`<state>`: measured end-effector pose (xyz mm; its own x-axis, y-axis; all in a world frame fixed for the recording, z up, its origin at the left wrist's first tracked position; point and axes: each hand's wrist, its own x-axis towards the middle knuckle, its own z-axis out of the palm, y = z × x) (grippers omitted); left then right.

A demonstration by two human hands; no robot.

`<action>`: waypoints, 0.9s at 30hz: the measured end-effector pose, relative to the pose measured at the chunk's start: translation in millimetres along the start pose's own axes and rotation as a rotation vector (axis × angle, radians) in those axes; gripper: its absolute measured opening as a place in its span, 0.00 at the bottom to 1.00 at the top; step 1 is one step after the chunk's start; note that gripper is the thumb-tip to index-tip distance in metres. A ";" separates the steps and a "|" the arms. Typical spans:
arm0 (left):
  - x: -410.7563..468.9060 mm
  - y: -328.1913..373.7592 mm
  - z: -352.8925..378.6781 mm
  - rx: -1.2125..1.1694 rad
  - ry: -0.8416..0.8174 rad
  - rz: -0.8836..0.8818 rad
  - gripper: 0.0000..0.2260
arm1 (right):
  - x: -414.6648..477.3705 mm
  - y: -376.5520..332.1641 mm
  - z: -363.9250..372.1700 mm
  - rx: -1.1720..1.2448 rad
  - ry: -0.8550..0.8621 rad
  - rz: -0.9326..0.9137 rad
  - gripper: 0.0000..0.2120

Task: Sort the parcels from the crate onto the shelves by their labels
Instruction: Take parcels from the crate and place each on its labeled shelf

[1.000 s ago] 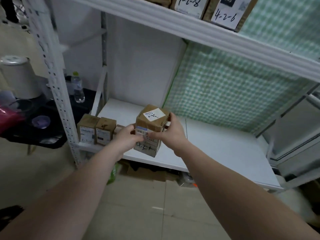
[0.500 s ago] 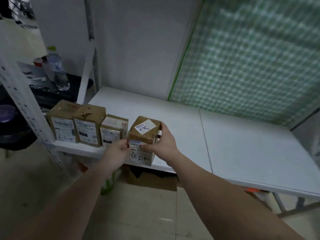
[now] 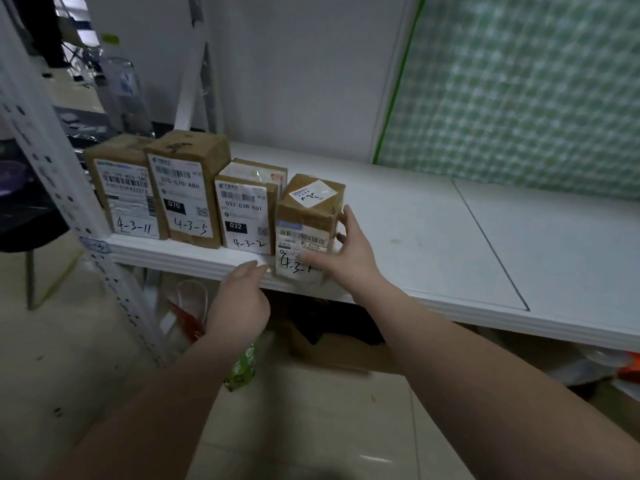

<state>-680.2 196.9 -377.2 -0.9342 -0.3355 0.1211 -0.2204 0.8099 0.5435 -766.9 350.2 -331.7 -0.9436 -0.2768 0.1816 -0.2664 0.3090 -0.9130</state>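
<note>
We're in a parcel storeroom / sorting rm. Just beyond our left hand (image 3: 242,299) & right hand (image 3: 349,254) runs a white metal shelf (image 3: 450,237), w/ a punched upright (image 3: 45,161) well left of them. On it is a row of cardboard parcels (image 3: 187,192), each w/ barcode label & handwritten code: 4-3-11, 4-3-5, 4-3-2, then the 4-3-1 parcel (image 3: 304,223) at our right hand. Below the hands: tiled floor (image 3: 311,427), loose cardboard (image 3: 339,351).
</note>
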 end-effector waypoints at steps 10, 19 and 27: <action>-3.0 1.9 -4.3 0.232 -0.010 0.074 0.24 | 0.8 22.5 26.2 -0.192 0.097 0.001 0.31; 3.8 4.9 -14.4 0.309 -0.045 0.095 0.23 | 13.1 25.8 37.8 -0.256 0.121 0.052 0.28; 4.3 5.0 -12.9 0.348 -0.010 0.135 0.20 | 21.5 34.0 49.5 -0.316 0.102 0.096 0.25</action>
<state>-681.7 193.3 -363.3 -0.9638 -0.2108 0.1630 -0.1752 0.9623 0.2081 -786.5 309.8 -376.9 -0.9779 -0.1453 0.1502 -0.2078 0.6002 -0.7724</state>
